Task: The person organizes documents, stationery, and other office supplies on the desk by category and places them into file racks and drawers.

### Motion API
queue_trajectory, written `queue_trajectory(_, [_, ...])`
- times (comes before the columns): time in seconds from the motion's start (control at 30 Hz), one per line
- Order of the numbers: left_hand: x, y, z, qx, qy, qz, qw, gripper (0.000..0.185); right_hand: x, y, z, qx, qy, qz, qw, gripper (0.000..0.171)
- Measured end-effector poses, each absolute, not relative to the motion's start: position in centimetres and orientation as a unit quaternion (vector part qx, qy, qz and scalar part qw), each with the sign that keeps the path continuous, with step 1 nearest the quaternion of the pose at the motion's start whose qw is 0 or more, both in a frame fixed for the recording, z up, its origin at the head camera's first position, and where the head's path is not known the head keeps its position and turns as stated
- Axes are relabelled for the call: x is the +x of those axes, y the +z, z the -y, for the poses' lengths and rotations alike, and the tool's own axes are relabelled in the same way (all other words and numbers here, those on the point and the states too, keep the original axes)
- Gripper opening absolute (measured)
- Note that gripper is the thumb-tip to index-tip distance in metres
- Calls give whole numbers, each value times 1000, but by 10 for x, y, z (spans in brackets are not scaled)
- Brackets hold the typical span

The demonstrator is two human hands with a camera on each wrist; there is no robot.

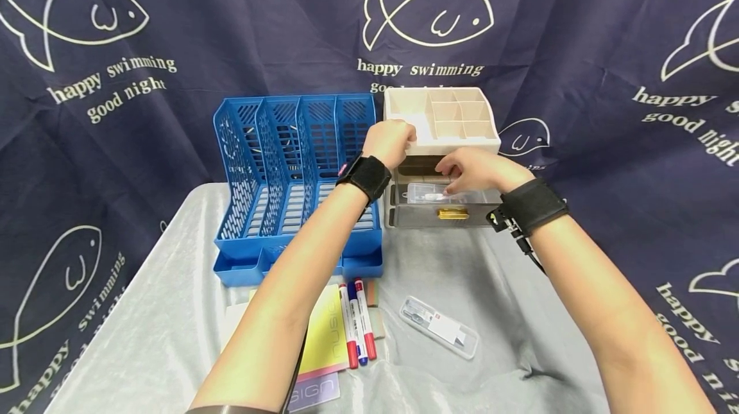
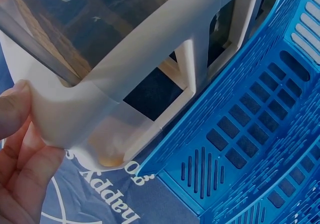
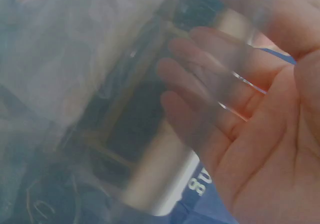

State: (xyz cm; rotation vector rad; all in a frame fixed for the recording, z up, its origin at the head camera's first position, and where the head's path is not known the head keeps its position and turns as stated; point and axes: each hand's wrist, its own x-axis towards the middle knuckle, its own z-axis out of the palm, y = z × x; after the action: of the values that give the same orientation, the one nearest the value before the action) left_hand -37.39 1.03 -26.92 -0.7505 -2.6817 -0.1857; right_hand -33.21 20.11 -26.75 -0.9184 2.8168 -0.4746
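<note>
A desk organizer (image 1: 441, 148) has a white compartment top and smoky see-through drawers. My left hand (image 1: 391, 142) grips its white front corner; in the left wrist view the thumb and curled fingers (image 2: 32, 156) hold that corner. The upper drawer (image 1: 485, 196) is pulled out, and a clear plastic case (image 1: 417, 193) with a white item lies in it. Over this drawer, my right hand (image 1: 479, 170) has its fingertips beside the case. Through the clear panel in the right wrist view, the fingers (image 3: 185, 82) look loosely extended, with nothing visible in them.
A blue file rack (image 1: 242, 247) stands left of the organizer. On the grey cloth (image 1: 416, 375) lie another clear case (image 1: 440, 327) holding a compass, several markers (image 1: 358, 324), and a yellow notebook (image 1: 326, 330). A fish-print curtain (image 1: 312, 29) hangs behind.
</note>
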Motion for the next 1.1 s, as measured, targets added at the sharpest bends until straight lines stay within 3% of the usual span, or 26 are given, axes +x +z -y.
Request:
queue_trajectory(0.6, [-379, -272, -11, -265, -79, 944, 179, 18, -288, -235, -193, -341, -145, -929, -1, 36])
queue_trajectory(1.1, [-374, -269, -10, -264, -69, 946, 175, 20, -242, -233, -178, -393, -105, -912, -52, 34])
